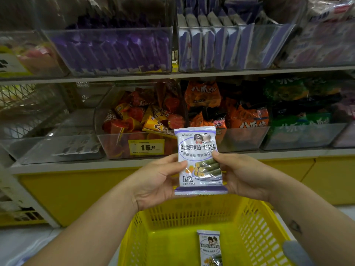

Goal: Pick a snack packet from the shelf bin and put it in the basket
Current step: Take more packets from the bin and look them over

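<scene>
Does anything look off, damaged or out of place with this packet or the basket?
Nothing stands out. The snack packet is upright and looks intact, pinched between the left hand and right hand above the yellow basket, where a matching packet lies flat on the bottom.

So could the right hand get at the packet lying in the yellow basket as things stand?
Probably yes, once freed. The basket stands open right below and nothing covers the lying packet. But the right hand, with the left hand, grips the held packet, so it would have to let go first.
</scene>
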The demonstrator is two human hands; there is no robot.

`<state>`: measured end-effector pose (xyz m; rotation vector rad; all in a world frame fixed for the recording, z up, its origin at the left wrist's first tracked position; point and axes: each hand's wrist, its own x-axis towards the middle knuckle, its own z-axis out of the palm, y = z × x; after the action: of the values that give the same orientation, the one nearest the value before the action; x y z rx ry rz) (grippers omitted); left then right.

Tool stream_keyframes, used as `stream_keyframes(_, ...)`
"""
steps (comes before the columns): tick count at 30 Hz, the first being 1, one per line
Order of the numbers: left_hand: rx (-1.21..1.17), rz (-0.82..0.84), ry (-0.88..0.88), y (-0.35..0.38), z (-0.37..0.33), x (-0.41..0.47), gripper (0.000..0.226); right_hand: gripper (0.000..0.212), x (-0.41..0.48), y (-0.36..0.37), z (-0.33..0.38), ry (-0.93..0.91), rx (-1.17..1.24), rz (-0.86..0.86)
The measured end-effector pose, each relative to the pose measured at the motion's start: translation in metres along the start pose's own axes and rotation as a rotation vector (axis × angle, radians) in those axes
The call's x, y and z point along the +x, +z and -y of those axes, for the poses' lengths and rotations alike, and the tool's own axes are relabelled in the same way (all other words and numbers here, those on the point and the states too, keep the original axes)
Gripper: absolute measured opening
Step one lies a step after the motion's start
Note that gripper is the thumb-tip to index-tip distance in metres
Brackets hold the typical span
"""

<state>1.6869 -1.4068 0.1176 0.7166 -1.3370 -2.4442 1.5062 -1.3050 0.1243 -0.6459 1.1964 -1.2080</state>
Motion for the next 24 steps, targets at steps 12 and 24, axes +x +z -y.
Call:
stream_keyframes(12,0.442,-0.307,0.517,0.010,0.010,0.012,0.038,0.023,0.001,0.015,-0.009,-0.386,-0.430,-0.289)
stream_keyframes(24,0.312,-0.123,0.487,0.023,0.023,0.013,0.034,0.025,0.009,0.014,-0.010,-0.607,-0.411,-0.333)
